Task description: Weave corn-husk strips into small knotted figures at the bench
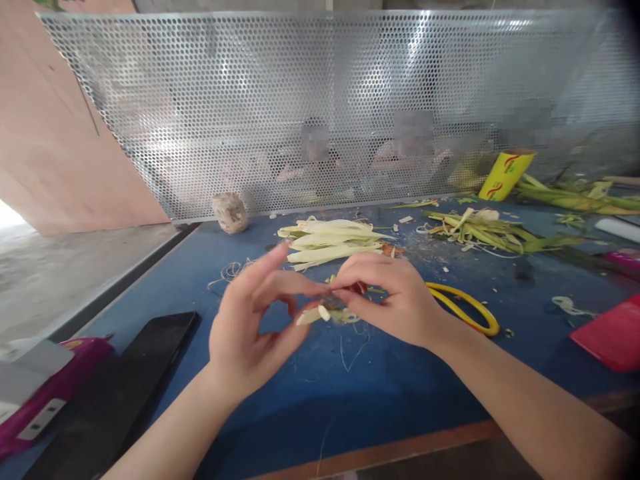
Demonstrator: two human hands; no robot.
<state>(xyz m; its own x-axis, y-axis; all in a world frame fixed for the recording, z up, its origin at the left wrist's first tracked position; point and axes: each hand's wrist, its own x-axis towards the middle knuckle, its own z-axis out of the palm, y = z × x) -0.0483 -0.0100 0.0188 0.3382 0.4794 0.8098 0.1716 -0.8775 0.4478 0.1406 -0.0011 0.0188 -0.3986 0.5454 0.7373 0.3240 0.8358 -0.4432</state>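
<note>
Because both hands meet at the centre of the frame, just above the blue table [380, 387], the small pale strip of leaf [313, 315] between them sits where it can be worked close to the eyes. The left hand [250, 330] curves around from the left with its fingers [280, 283] loosely spread, thumb and forefinger closing toward the strip's pale end, which seems to rest on its fingertips; the right hand [395, 297] comes from the right with fingertips pinched together on the greenish, frayed end, so the piece looks held taut between the two. Behind the hands, upper centre, lies a neat pile of peeled pale strips [333, 243], kept apart from the looser heap of green trimmings [493, 233] to the upper right. Yellow-handled scissors [465, 308] lie just right of the right wrist, within easy reach. A black phone [155, 343] rests at lower left, and a perforated metal screen [325, 100] closes off the far edge.
</note>
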